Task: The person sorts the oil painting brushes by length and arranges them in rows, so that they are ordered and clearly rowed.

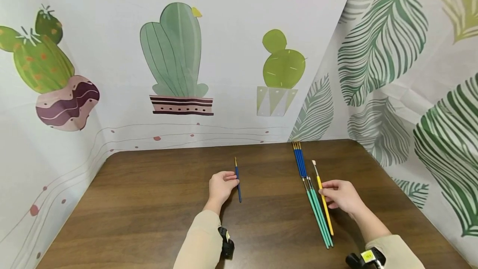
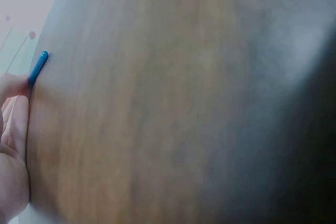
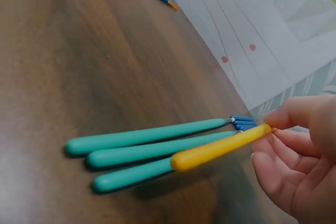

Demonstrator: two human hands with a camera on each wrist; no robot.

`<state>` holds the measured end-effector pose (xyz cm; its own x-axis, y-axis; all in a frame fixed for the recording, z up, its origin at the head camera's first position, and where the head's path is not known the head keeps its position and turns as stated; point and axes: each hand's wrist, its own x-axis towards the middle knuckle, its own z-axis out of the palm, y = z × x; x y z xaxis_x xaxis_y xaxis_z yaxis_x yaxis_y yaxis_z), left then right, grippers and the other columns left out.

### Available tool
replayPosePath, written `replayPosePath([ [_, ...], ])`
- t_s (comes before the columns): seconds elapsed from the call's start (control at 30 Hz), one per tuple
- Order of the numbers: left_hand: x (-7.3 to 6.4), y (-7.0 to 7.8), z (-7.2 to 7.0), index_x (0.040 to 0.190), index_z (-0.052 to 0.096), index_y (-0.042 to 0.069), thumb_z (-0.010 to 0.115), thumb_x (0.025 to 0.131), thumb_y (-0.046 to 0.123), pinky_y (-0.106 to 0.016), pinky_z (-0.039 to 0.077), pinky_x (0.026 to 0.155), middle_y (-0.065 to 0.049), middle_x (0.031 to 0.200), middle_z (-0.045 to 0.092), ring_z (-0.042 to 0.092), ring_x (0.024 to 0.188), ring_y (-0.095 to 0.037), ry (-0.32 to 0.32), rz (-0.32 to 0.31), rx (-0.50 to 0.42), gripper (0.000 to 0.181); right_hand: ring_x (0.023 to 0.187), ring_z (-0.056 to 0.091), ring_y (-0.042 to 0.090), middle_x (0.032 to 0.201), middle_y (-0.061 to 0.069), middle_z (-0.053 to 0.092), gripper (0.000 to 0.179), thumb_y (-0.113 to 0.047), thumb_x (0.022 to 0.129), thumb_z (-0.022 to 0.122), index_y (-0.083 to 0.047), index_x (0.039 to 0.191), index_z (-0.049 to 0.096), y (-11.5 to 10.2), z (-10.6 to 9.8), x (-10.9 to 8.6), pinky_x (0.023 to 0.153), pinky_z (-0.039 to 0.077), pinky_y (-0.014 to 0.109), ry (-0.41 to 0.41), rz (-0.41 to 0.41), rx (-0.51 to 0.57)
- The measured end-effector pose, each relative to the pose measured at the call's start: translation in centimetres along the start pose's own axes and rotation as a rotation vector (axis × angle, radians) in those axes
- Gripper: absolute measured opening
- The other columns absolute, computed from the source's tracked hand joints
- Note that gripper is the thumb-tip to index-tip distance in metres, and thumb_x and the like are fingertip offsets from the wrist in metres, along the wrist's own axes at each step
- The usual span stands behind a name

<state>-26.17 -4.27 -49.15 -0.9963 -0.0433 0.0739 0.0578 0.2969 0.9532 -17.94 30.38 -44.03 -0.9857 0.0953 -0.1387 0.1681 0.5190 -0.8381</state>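
Note:
In the head view my left hand (image 1: 221,187) pinches a slim blue paintbrush (image 1: 239,188), its bristles pointing to the far side of the table. The left wrist view catches just the blue handle end (image 2: 39,66) beyond the fingers. My right hand (image 1: 343,195) pinches a yellow-handled brush (image 1: 326,211) with a pale tip. That brush lies over or close beside several teal-handled brushes (image 1: 317,215), as the right wrist view also shows with the yellow handle (image 3: 220,148) above the teal ones (image 3: 147,136). Beyond the teal brushes lies a row of blue brushes (image 1: 299,161).
The brown wooden table (image 1: 149,202) ends at a white cloth backdrop (image 1: 231,61) printed with cacti. A leaf-printed cloth (image 1: 396,94) hangs along the right side. The blue brush row reaches the table's far edge.

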Motion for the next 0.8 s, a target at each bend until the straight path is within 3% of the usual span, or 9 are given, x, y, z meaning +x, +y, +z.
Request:
replayPosePath([
  [0.43, 0.3, -0.3, 0.1, 0.103, 0.069, -0.002, 0.074, 0.077, 0.006, -0.035, 0.055, 0.083, -0.015, 0.094, 0.073, 0.072, 0.087, -0.024, 0.012, -0.013, -0.003, 0.027, 0.066, 0.064, 0.017, 0.083, 0.012, 0.069, 0.036, -0.012, 0.084, 0.067, 0.014, 0.108, 0.059, 1.7, 0.4, -1.0, 0.052, 0.056, 0.033, -0.004, 0.025, -0.071],
  [0.8, 0.3, -0.4, 0.2, 0.102, 0.069, -0.003, 0.074, 0.076, 0.004, -0.034, 0.056, 0.082, -0.016, 0.094, 0.073, 0.072, 0.087, -0.025, 0.006, -0.011, -0.005, 0.028, 0.063, 0.061, 0.015, 0.076, 0.007, 0.067, 0.036, -0.013, 0.082, 0.069, 0.012, 0.106, 0.06, 1.6, 0.5, -1.2, 0.051, 0.054, 0.033, -0.005, 0.04, -0.111],
])
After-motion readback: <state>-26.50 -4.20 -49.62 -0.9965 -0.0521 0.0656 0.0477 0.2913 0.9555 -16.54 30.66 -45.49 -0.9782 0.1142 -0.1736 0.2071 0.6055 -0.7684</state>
